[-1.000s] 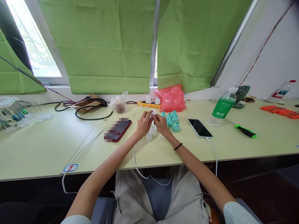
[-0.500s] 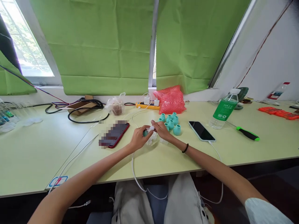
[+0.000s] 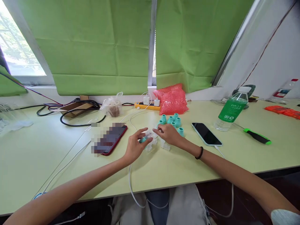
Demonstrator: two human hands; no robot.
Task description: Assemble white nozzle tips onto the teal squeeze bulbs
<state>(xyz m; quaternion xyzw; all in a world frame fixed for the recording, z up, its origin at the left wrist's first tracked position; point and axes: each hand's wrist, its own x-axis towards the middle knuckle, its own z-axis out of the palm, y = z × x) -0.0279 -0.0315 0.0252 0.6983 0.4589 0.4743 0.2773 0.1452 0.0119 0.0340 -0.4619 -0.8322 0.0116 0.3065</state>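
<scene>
My left hand (image 3: pixel 137 143) is over the table with thumb and fingers apart. A teal piece (image 3: pixel 142 140) shows in the gap between them; whether it touches the hand I cannot tell. Close by, my right hand (image 3: pixel 170 135) has its thumb and forefinger pinched together, and what they hold, if anything, is too small to make out. Under and between the hands are several clear plastic pieces (image 3: pixel 154 141), with another clear piece (image 3: pixel 166 146) below the right hand. Behind that hand stand several teal, bulb-shaped pieces (image 3: pixel 180 131) with narrow necks, partly hidden by it.
A red-cased phone (image 3: pixel 114 140) lies left, another phone (image 3: pixel 206 134) on its cable right. Farther right are a water bottle (image 3: pixel 232 109) and a screwdriver (image 3: pixel 257 136). Red bubble wrap (image 3: pixel 173 100), a power strip (image 3: pixel 150 107) and a bagged brown item (image 3: pixel 114 110) stand at the back.
My hands have come apart from a shared hold on a small white piece. The left hand's fingers have opened. The view has shifted slightly.
</scene>
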